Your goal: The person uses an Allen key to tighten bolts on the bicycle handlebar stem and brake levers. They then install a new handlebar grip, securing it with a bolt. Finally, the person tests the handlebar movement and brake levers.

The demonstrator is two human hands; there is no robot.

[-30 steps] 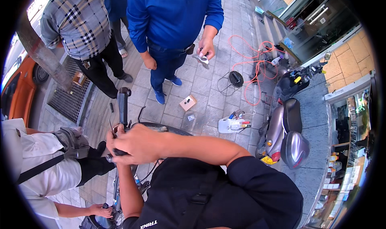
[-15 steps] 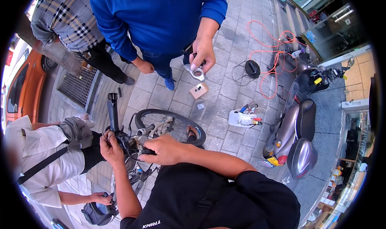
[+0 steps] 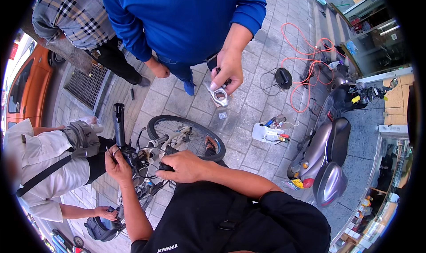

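A bicycle handlebar with a black grip (image 3: pixel 119 126) stands in front of me, the grip pointing away. My left hand (image 3: pixel 118 168) is just left of the bar's near end, its fingertips pinched together on a small thin piece too small to name. To the right of the bar, my right hand (image 3: pixel 184 166) is closed round a black handle (image 3: pixel 166 166), mostly hidden by the fingers. Thin cables (image 3: pixel 144 160) loop between my hands. Beyond them the bicycle's front wheel (image 3: pixel 153 125) reaches to the right.
A person in blue (image 3: pixel 168 22) holds a silver ring-shaped metal part (image 3: pixel 219 96). At left, a person in a white shirt (image 3: pixel 53 148) grips the bicycle's rear. Tools lie on a white tray (image 3: pixel 262 132). An orange hose (image 3: pixel 295 93) and a parked scooter (image 3: pixel 317 137) are at right.
My left hand has moved slightly left, away from the bar. The silver part in the other person's hand now hides most of the small cardboard box. The whole view has shifted a little.
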